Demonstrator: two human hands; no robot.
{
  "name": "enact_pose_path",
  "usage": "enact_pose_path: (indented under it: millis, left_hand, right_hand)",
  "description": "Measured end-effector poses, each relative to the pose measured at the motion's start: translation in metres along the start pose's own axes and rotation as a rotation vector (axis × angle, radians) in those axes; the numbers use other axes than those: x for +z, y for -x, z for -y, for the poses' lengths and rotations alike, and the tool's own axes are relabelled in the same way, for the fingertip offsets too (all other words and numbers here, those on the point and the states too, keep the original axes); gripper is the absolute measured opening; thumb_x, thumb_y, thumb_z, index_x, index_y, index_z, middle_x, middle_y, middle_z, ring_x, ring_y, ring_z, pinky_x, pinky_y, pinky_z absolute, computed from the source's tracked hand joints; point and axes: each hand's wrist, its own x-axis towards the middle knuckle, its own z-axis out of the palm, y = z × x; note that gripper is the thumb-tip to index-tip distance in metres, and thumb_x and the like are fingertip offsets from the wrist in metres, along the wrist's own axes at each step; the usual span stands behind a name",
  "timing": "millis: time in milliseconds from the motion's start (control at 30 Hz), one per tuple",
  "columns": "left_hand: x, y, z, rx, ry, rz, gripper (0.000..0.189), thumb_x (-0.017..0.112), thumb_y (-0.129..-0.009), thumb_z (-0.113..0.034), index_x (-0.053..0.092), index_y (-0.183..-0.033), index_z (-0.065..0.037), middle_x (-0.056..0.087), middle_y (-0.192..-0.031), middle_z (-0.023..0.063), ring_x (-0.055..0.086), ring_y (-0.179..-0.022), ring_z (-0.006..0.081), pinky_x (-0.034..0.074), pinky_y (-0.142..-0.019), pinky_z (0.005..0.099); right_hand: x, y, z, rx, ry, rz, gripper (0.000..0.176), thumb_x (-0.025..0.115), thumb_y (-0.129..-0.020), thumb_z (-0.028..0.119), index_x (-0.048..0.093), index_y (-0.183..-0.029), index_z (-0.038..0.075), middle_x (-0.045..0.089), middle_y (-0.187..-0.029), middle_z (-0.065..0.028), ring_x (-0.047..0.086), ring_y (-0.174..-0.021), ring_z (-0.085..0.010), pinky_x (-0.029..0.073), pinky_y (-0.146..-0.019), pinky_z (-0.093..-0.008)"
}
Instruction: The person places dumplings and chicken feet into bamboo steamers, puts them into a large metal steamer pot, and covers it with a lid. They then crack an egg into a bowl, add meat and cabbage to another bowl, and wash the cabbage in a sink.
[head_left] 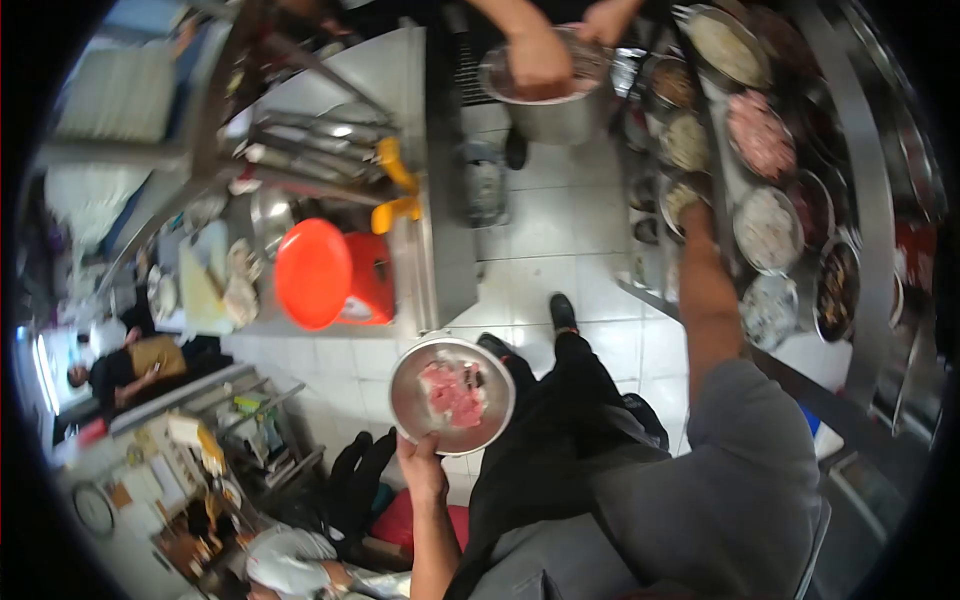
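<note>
My left hand [422, 468] grips the near rim of a round metal bowl [405, 400], thumb over the edge. Pink raw meat pieces [455, 393] lie in it, with some white and dark bits beside them. Far to the right, my right hand [692, 208] is down in a small round container [676, 190] of pale food. Its fingers are hidden there, so what they hold cannot be seen. Close by stand a tub of pale shreds [685, 142], a bowl of pink meat [760, 135] and a bowl of white pieces [768, 230].
At the top, another person's hand [540, 65] reaches into a large metal pot [555, 122]. A red scale [370, 280] with a red-orange pan [313, 275] stands on the left counter, near yellow-handled tools [397, 165]. White tiles [540, 235] cover the floor between the counters.
</note>
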Motion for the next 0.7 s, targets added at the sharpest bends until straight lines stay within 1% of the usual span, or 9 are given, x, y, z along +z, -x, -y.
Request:
enact_pose_path:
  millis: [33, 100, 133, 267, 467, 500, 533, 600, 700]
  left_hand:
    - [-0.003, -0.002, 0.001, -0.023, 0.029, 0.033, 0.047, 0.051, -0.080, 0.001, 0.052, -0.127, 0.003, 0.062, -0.118, 0.0101, 0.059, -0.106, 0.0190, 0.044, -0.094, 0.0307]
    - [-0.006, -0.001, 0.000, -0.033, -0.046, 0.015, 0.046, 0.052, -0.081, 0.001, 0.052, -0.126, 0.003, 0.063, -0.113, 0.0095, 0.061, -0.101, 0.0181, 0.046, -0.090, 0.0305]
    - [-0.003, -0.001, -0.002, -0.031, -0.051, 0.000, 0.046, 0.052, -0.081, 0.001, 0.051, -0.126, 0.003, 0.064, -0.112, 0.0093, 0.061, -0.099, 0.0179, 0.047, -0.088, 0.0305]
    - [-0.004, -0.002, -0.013, -0.013, 0.008, 0.031, 0.049, 0.050, -0.080, 0.003, 0.049, -0.129, 0.004, 0.063, -0.114, 0.0114, 0.061, -0.100, 0.0191, 0.049, -0.087, 0.0310]
    - [-0.017, 0.000, -0.020, -0.068, 0.053, 0.017, 0.050, 0.049, -0.081, 0.004, 0.047, -0.131, 0.004, 0.063, -0.112, 0.0119, 0.063, -0.096, 0.0195, 0.052, -0.079, 0.0297]
    - [-0.025, -0.008, 0.000, 0.029, 0.049, -0.011, 0.050, 0.049, -0.082, 0.004, 0.045, -0.132, 0.004, 0.064, -0.106, 0.0134, 0.065, -0.084, 0.0199, 0.055, -0.066, 0.0299]
    - [-0.025, -0.007, -0.006, 0.005, 0.056, -0.018, 0.053, 0.049, -0.081, 0.005, 0.045, -0.133, 0.003, 0.063, -0.107, 0.0129, 0.065, -0.084, 0.0198, 0.055, -0.066, 0.0303]
    - [-0.027, -0.001, -0.019, -0.047, 0.072, -0.028, 0.057, 0.049, -0.080, 0.005, 0.043, -0.137, 0.001, 0.063, -0.109, 0.0121, 0.065, -0.085, 0.0197, 0.055, -0.067, 0.0310]
    - [-0.038, -0.003, -0.020, -0.064, 0.058, 0.007, 0.056, 0.049, -0.080, 0.004, 0.043, -0.136, 0.001, 0.064, -0.105, 0.0135, 0.066, -0.077, 0.0209, 0.056, -0.058, 0.0313]
  right_hand:
    - [0.039, -0.026, -0.028, -0.061, 0.064, 0.018, 0.025, 0.055, -0.091, 0.020, 0.066, -0.108, 0.006, 0.068, -0.107, -0.0174, 0.066, -0.099, -0.0328, 0.053, -0.083, -0.0416]
    - [0.093, -0.064, -0.072, -0.240, 0.161, -0.024, 0.023, 0.055, -0.091, 0.021, 0.068, -0.103, 0.006, 0.070, -0.099, -0.0163, 0.068, -0.088, -0.0303, 0.055, -0.074, -0.0411]
    - [0.128, -0.084, -0.090, -0.410, 0.231, -0.171, 0.022, 0.055, -0.091, 0.022, 0.069, -0.100, 0.006, 0.071, -0.095, -0.0158, 0.070, -0.083, -0.0291, 0.056, -0.070, -0.0408]
    - [0.038, -0.024, -0.023, -0.097, 0.141, 0.073, 0.021, 0.054, -0.091, 0.016, 0.069, -0.099, 0.003, 0.070, -0.102, -0.0186, 0.067, -0.095, -0.0346, 0.054, -0.077, -0.0439]
    - [-0.025, 0.001, 0.011, -0.042, 0.113, 0.163, 0.024, 0.054, -0.091, 0.014, 0.067, -0.106, 0.000, 0.067, -0.111, -0.0209, 0.066, -0.101, -0.0383, 0.053, -0.081, -0.0462]
    - [-0.032, 0.003, 0.017, -0.036, 0.109, 0.175, 0.026, 0.054, -0.091, 0.015, 0.067, -0.107, -0.001, 0.067, -0.113, -0.0211, 0.065, -0.101, -0.0386, 0.053, -0.081, -0.0464]
    - [-0.035, 0.005, 0.019, -0.029, 0.106, 0.187, 0.027, 0.054, -0.091, 0.015, 0.066, -0.109, -0.001, 0.067, -0.114, -0.0214, 0.065, -0.102, -0.0388, 0.053, -0.081, -0.0467]
    - [-0.031, 0.007, 0.018, -0.071, -0.080, 0.085, 0.027, 0.055, -0.091, 0.015, 0.066, -0.111, 0.000, 0.068, -0.112, -0.0207, 0.066, -0.100, -0.0374, 0.053, -0.081, -0.0449]
    - [-0.007, -0.010, 0.006, -0.135, -0.353, -0.063, 0.028, 0.055, -0.091, 0.016, 0.064, -0.113, 0.000, 0.069, -0.109, -0.0197, 0.067, -0.097, -0.0352, 0.053, -0.080, -0.0422]
